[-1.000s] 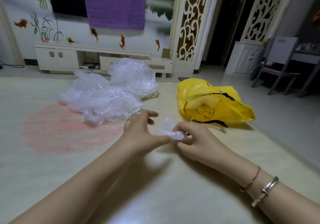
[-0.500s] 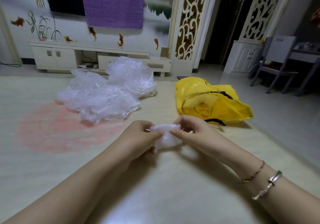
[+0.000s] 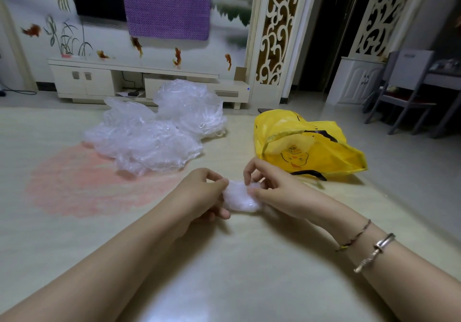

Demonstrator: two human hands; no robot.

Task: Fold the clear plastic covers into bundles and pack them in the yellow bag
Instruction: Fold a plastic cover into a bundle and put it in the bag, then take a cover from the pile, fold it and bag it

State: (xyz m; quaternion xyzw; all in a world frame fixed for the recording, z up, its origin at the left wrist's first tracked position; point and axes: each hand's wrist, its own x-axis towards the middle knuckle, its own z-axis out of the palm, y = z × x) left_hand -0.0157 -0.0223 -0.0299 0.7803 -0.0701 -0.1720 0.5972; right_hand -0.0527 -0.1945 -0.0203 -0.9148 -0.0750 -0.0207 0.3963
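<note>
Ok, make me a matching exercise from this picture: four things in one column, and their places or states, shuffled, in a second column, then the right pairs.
Things:
1. small plastic bundle
2. pile of clear covers
3. yellow bag
4. bracelets

Places or states:
A. lies on the floor at the right, mouth open
B. worn on the right wrist
C. pinched between the left hand and right hand
D. heaped loose on the floor, left of the bag

Pairs: 1-C, 2-D, 3-A, 4-B
</note>
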